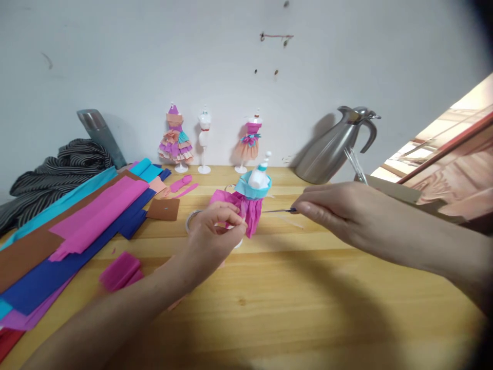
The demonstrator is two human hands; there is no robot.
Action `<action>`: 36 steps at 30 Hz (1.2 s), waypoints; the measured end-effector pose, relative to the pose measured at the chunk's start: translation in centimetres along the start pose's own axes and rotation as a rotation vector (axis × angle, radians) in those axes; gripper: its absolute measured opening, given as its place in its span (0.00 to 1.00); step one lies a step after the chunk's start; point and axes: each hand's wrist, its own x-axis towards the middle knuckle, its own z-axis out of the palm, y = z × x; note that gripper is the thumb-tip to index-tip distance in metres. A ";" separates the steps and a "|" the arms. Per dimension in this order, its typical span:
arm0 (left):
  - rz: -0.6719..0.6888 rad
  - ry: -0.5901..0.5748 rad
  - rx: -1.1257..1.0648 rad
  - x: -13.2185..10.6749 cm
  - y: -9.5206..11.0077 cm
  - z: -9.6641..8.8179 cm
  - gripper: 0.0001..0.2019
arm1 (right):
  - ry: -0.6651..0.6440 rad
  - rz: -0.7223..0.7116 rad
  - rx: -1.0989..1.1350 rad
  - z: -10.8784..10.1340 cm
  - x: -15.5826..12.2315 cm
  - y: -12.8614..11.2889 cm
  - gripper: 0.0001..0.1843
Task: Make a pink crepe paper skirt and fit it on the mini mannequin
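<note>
A small white dress-form mannequin [259, 179] stands mid-table, with a light blue crepe paper collar [251, 191] round its upper body and a gathered magenta paper skirt [253, 213] below. My left hand [217, 226] is in front of the skirt's left side, thumb and fingertips pinched together. A pale, see-through sliver shows at those fingertips, too small to name. To the right, my right hand [331, 208] is closed round a thin metal tool [280, 210] with a dark end. Its narrow tip points left at the skirt; seen edge-on, its kind is unclear.
Behind stand a ruffled-dress mannequin [175, 139], a bare mannequin [205, 136] and a pink-and-peach one [251, 139]. Coloured crepe paper [103, 210] covers the left side. A tape roll [189, 222] lies beside my left hand. A steel jug [327, 149] stands back right.
</note>
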 end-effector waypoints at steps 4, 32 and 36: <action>0.167 -0.078 0.041 -0.1 -1.1 -0.1 0.05 | -0.175 0.125 -0.106 -1.6 2.2 -2.4 0.23; 0.178 -0.091 0.081 -0.7 -1.1 0.1 0.07 | -0.283 0.416 0.395 -1.7 5.1 -4.1 0.19; 0.182 -0.101 0.083 -0.7 -0.7 0.1 0.08 | -0.331 0.496 0.386 -2.0 4.9 -5.0 0.20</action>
